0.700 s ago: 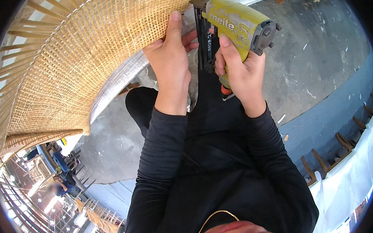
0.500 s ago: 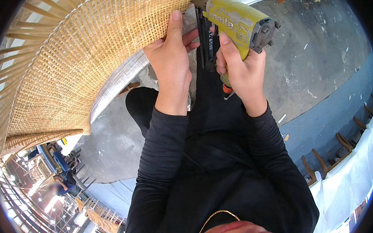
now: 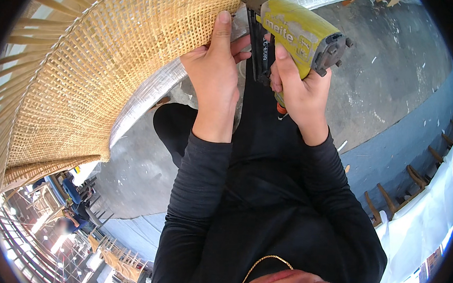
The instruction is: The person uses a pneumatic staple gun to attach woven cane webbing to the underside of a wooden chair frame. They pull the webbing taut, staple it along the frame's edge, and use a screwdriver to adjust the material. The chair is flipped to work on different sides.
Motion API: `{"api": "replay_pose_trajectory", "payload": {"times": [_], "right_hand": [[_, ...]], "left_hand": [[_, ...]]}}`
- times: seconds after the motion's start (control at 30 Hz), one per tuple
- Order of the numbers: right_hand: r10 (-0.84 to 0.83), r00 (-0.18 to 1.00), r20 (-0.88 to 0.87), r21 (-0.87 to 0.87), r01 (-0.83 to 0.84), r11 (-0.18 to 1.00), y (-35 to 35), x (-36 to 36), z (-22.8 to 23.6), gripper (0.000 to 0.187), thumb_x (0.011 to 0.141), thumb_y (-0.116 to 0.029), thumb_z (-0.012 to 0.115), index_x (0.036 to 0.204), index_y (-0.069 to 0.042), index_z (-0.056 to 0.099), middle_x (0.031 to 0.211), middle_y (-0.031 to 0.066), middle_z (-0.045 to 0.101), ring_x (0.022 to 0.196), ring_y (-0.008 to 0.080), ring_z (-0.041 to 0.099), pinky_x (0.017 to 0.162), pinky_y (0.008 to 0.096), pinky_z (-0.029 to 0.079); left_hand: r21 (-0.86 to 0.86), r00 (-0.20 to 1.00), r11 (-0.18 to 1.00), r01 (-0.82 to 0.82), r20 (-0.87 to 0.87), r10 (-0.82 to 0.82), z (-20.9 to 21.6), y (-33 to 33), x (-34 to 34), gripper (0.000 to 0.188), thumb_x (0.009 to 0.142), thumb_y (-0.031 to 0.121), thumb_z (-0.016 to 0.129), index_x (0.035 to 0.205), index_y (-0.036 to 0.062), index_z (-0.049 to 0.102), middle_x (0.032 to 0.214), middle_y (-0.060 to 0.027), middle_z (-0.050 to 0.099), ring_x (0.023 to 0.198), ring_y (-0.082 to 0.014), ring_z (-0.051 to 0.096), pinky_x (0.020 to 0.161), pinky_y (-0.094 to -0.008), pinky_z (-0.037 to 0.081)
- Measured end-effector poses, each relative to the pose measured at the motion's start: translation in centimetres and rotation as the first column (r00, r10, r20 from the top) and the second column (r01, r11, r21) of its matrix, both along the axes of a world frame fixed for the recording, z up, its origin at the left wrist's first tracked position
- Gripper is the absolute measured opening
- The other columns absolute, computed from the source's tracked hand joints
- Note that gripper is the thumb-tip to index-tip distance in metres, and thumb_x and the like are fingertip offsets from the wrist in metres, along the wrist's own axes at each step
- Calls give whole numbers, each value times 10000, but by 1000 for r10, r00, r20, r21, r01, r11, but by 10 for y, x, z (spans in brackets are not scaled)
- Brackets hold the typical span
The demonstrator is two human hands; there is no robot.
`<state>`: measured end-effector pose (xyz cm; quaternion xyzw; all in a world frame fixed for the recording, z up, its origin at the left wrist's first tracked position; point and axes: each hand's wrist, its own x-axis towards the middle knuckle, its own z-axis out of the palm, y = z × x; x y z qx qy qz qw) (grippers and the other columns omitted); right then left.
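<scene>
While the right hand (image 3: 308, 97) is wrapped around the handle of a yellow nail gun (image 3: 300, 28), its thumb along the near side, the left hand (image 3: 217, 82) is partly open, with its thumb laid upright against the edge of a woven cane panel (image 3: 113, 58) and its fingers partly curled beside the gun; whether they grip the edge, I cannot tell. The gun is just right of the left hand, its dark nose at the panel's upper edge; contact is unclear. Its black magazine (image 3: 260, 48) slants down from the nose, contents hidden. Large pale lettering marks the yellow body, and smaller pale characters run along the magazine. An orange-and-black fitting (image 3: 281, 109) ends the handle. Clear plastic wrapping (image 3: 142, 98) borders the panel above a grey floor (image 3: 389, 68).
</scene>
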<state>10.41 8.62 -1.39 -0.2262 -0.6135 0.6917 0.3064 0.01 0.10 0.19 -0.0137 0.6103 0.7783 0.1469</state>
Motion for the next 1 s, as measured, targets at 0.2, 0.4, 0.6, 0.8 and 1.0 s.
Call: {"api": "replay_pose_trajectory", "payload": {"times": [0.2, 0.4, 0.6, 0.8, 1.0], "right_hand": [[18, 999, 45, -29, -17, 999, 2, -2, 3, 218, 956, -67, 715, 1139, 51, 718, 1045, 101, 778, 916, 142, 713, 815, 303, 557], [53, 996, 69, -79, -48, 996, 5, -4, 8, 238, 970, -94, 722, 1162, 48, 715, 1070, 114, 782, 951, 155, 721, 841, 316, 560], [37, 992, 118, -26, -34, 999, 6, -5, 9, 231, 981, -124, 721, 1140, 44, 724, 1023, 106, 781, 903, 134, 712, 806, 309, 557], [97, 989, 108, -104, -86, 991, 9, -3, 4, 227, 993, -161, 718, 1083, 46, 731, 722, 13, 702, 607, 82, 618, 558, 280, 485], [83, 996, 12, -173, -80, 982, 3, 4, 6, 239, 998, -131, 713, 1146, 57, 713, 838, 26, 742, 709, 89, 648, 644, 279, 522]], "left_hand": [[-15, 1000, 1000, 3, 8, -3, 0, -1, -1, 281, 1009, 257, 734, 1161, 24, 697, 1013, -53, 721, 738, -206, 761, 542, -273, 575], [-25, 1000, 1000, 16, 20, -16, -1, -2, 1, 342, 993, 310, 756, 1187, 36, 695, 1094, -66, 726, 774, -231, 762, 568, -300, 571], [-19, 1000, 1000, 21, 22, -21, 0, -1, 2, 349, 990, 316, 760, 1181, 31, 698, 1114, -70, 725, 803, -243, 763, 598, -319, 580], [-29, 996, 998, 56, 75, -54, 3, -7, -2, 398, 976, 349, 772, 1207, 36, 691, 1152, -82, 721, 867, -272, 762, 651, -331, 589], [135, 982, 989, 59, 168, -81, 19, -31, -2, 348, 971, 306, 785, 1209, 86, 659, 1099, -17, 708, 834, -202, 747, 595, -248, 535]]}}
